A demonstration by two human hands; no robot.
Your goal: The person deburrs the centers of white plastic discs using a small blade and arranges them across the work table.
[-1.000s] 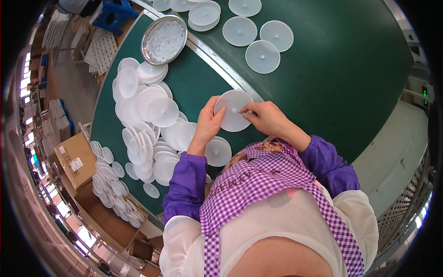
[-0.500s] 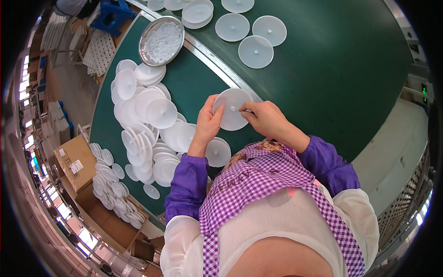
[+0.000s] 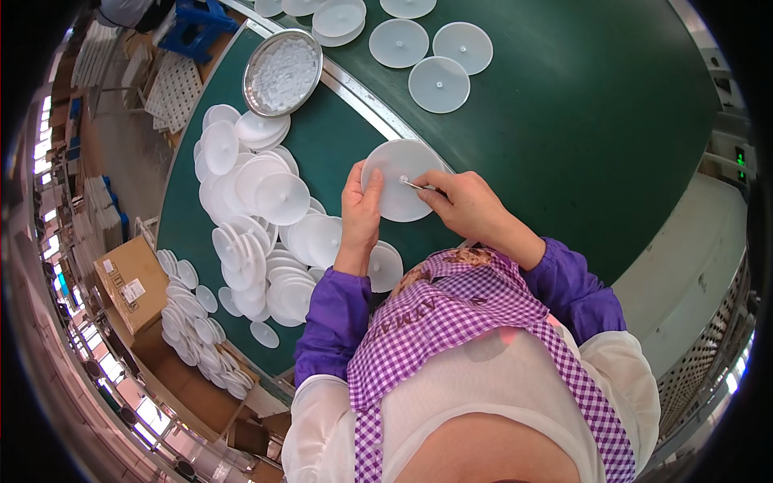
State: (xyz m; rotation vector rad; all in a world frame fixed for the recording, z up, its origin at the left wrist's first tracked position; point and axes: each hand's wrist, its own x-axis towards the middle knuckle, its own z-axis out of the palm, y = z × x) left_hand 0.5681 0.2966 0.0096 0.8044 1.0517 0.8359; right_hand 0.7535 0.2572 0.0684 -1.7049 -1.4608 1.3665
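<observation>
A translucent white disc [image 3: 396, 208] is held up in front of me by its left edge, gripped in my left hand [image 3: 361, 205] with the thumb on its face. My right hand [image 3: 463, 205] pinches slim metal tweezers [image 3: 415, 187], whose tip reaches a small clear piece [image 3: 403, 179] at the disc's centre. Whether the tip grips that piece or only touches it, I cannot tell. Left of my hands lies a large heap of similar white discs [image 3: 282, 198]. Another disc [image 3: 386, 267] sits close under my left wrist.
A round steel bowl [image 3: 320, 71] holding small white pieces stands at the far left. Beyond a metal rail [image 3: 354, 95], several discs with centre pieces [image 3: 439, 84] lie on the green belt [image 3: 580, 121]. A cardboard box [image 3: 129, 278] and more discs [image 3: 193, 330] are at lower left.
My left hand has lifted the disc slightly up and left, and my right hand with the tweezers has followed. The discs on the belt have shifted a little toward the upper left.
</observation>
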